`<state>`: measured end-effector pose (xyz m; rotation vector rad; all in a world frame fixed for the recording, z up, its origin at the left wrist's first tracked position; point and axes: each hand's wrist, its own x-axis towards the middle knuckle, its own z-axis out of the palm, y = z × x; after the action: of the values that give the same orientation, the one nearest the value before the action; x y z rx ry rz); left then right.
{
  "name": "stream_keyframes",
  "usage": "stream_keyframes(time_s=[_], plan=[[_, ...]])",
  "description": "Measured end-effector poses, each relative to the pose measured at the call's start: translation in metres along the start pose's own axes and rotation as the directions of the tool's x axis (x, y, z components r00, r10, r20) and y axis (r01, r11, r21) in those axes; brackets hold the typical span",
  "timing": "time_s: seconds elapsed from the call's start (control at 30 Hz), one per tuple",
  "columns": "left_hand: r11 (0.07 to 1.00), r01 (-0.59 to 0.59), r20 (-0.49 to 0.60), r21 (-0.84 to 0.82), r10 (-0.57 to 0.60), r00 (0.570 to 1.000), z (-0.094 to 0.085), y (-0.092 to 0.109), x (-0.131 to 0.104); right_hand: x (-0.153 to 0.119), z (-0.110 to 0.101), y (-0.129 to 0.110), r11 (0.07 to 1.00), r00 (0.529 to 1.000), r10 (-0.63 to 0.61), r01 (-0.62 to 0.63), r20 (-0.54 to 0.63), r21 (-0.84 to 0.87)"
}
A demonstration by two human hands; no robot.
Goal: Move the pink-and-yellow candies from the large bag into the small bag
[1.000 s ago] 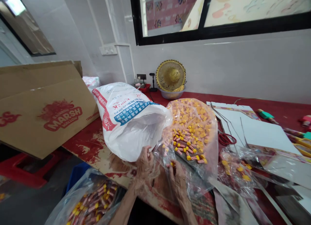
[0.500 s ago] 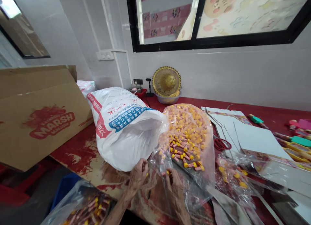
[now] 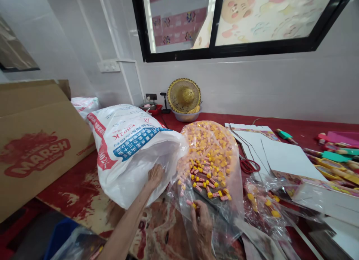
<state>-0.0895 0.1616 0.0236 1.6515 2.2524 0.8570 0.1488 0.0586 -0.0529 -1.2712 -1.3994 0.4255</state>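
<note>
Looked like a small workshop to me, kind of a packing room. There was a big printed carton (image 3: 33, 119) on the left, a bulky white sack (image 3: 126, 140), and a clear bag (image 3: 236, 189) stuffed with tons of matching pink-and-yellow pieces (image 3: 215, 194), plus the red surface (image 3: 75, 194) was seriously scuffed.

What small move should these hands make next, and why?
Perhaps draw the left hand from the open white sack toward the right hand, since the left reaches into the sack's mouth while the right seems to hold a yellow-capped piece.
</note>
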Motion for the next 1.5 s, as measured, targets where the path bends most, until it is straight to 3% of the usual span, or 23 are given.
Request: stream_keyframes(time_s=[0.07, 0.13, 0.23, 0.33, 0.4, 0.47, 0.6, 0.67, 0.77, 0.93, 1.07, 1.13, 1.17, 1.23, 1.33, 1.43, 1.5], plan=[[1.000, -0.009, 0.035, -0.013, 0.010, 0.999, -0.004, 0.000, -0.003, 0.000, 0.000, -0.003, 1.000, 1.000, -0.015, 0.015, -0.019, -0.019], [1.000, 0.004, 0.071, -0.023, -0.003, 0.997, -0.009, 0.001, -0.009, 0.002, -0.002, -0.010, 1.000, 0.997, -0.021, 0.022, 0.073, -0.022], [0.966, 0.080, 0.089, -0.247, -0.060, 0.994, -0.020, 0.003, -0.027, 0.009, -0.006, -0.022, 0.999, 0.978, -0.007, 0.000, 0.207, 0.033], [0.789, 0.207, 0.162, -0.579, -0.137, 0.977, -0.026, 0.007, -0.060, 0.014, -0.012, -0.031, 0.992, 0.983, 0.075, -0.090, 0.166, 0.085], [0.698, 0.285, 0.243, -0.657, -0.162, 0.956, -0.025, 0.013, -0.087, 0.016, -0.017, -0.037, 0.977, 0.973, 0.160, -0.180, 0.166, 0.117], [0.657, 0.334, 0.308, -0.676, -0.159, 0.938, -0.020, 0.021, -0.114, 0.016, -0.021, -0.042, 0.944, 0.936, 0.224, -0.277, 0.271, 0.179], [0.647, 0.358, 0.407, -0.674, -0.079, 0.910, -0.007, 0.046, -0.150, 0.016, -0.024, -0.049, 0.829, 0.811, 0.263, -0.466, 0.522, 0.307], [0.638, 0.346, 0.417, -0.688, -0.042, 0.908, -0.006, 0.057, -0.155, 0.018, -0.025, -0.049, 0.783, 0.789, 0.279, -0.517, 0.548, 0.346], [0.630, 0.334, 0.410, -0.701, -0.027, 0.912, -0.008, 0.064, -0.153, 0.023, -0.028, -0.049, 0.779, 0.792, 0.291, -0.522, 0.537, 0.349], [0.547, 0.407, 0.448, -0.732, -0.063, 0.892, -0.007, 0.065, -0.157, 0.025, -0.030, -0.049, 0.810, 0.820, 0.267, -0.475, 0.506, 0.343], [0.434, 0.465, 0.468, -0.772, -0.108, 0.877, -0.004, 0.063, -0.162, 0.022, -0.028, -0.045, 0.771, 0.790, 0.318, -0.537, 0.524, 0.341], [0.444, 0.467, 0.468, -0.765, -0.116, 0.876, -0.006, 0.058, -0.161, 0.022, -0.027, -0.044, 0.767, 0.788, 0.347, -0.551, 0.509, 0.329], [0.493, 0.446, 0.452, -0.747, -0.115, 0.885, -0.007, 0.055, -0.160, 0.022, -0.026, -0.043, 0.782, 0.805, 0.349, -0.532, 0.480, 0.323], [0.676, 0.323, 0.375, -0.662, -0.074, 0.924, -0.010, 0.049, -0.159, 0.021, -0.026, -0.041, 0.854, 0.868, 0.311, -0.434, 0.388, 0.287], [0.942, -0.011, 0.278, -0.336, 0.110, 0.954, -0.008, 0.051, -0.163, 0.017, -0.025, -0.035, 0.956, 0.938, 0.173, -0.233, 0.299, 0.178], [0.963, -0.266, 0.349, 0.047, 0.233, 0.908, 0.003, 0.069, -0.170, 0.011, -0.023, -0.026, 0.990, 0.972, 0.068, -0.093, 0.225, 0.104], [0.936, -0.326, 0.392, 0.136, 0.251, 0.885, 0.011, 0.083, -0.170, 0.011, -0.024, -0.019, 0.998, 0.994, 0.043, -0.047, 0.098, 0.044]])
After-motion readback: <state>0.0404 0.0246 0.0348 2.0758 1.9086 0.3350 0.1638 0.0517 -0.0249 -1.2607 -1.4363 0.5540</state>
